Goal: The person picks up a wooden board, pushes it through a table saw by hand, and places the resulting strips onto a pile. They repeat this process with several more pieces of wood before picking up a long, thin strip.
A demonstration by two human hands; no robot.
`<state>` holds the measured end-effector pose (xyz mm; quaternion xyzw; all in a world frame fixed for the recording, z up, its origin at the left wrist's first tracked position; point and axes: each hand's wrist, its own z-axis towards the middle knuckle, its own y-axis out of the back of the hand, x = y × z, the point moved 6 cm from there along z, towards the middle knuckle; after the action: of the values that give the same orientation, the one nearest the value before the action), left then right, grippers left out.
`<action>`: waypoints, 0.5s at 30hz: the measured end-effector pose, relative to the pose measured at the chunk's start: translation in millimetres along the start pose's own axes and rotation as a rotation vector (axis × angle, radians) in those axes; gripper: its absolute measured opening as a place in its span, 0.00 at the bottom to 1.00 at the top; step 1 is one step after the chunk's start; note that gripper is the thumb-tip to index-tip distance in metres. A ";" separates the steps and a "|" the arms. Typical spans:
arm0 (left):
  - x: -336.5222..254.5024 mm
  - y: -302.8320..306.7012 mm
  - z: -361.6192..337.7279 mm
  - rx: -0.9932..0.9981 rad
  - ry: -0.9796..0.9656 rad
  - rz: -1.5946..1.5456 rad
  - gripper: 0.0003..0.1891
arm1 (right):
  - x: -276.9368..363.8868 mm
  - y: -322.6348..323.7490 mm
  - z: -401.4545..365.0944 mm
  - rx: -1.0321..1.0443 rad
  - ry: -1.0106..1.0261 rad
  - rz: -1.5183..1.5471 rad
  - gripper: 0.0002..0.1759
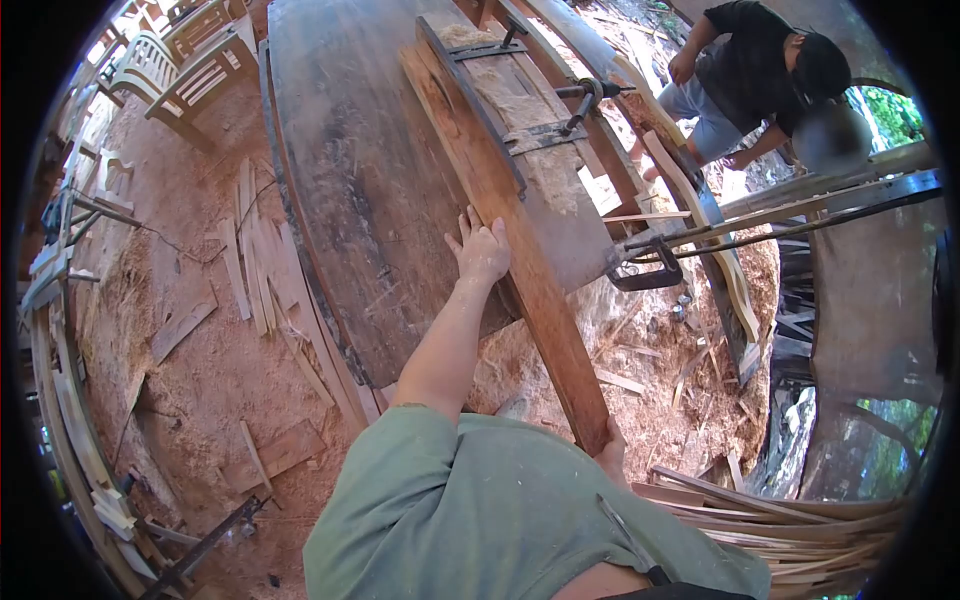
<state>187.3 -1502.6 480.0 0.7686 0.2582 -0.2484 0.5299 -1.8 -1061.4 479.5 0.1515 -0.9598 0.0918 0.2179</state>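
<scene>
— Sawdust floor strewn with offcuts, and a big dark slab.
— And the plank?
— It lies slanted across the slab. The left hand is spread flat on it. The right hand is at its near end, its grip hidden.

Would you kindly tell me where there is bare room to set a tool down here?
The dark slab is bare left of the plank under your left hand. Right of it clamps crowd in; offcuts litter the ground.
</scene>
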 end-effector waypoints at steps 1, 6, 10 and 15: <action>0.1 0.5 0.7 -0.002 -0.001 -0.010 0.35 | 0.6 -4.3 -2.7 -0.019 0.010 -0.022 0.23; -0.4 5.0 5.1 -0.010 -0.010 -0.052 0.35 | 2.2 -7.9 4.3 0.032 0.026 -0.084 0.24; 1.5 3.6 13.1 -0.030 -0.012 -0.044 0.35 | 1.1 -10.1 6.8 -0.036 0.020 -0.081 0.24; 1.8 8.7 20.3 -0.034 -0.017 -0.049 0.35 | 1.7 -14.0 10.4 -0.060 0.010 -0.077 0.23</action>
<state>192.2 -1524.1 478.4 0.7508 0.2767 -0.2636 0.5388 -2.7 -1077.5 472.6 0.1814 -0.9545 0.0550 0.2304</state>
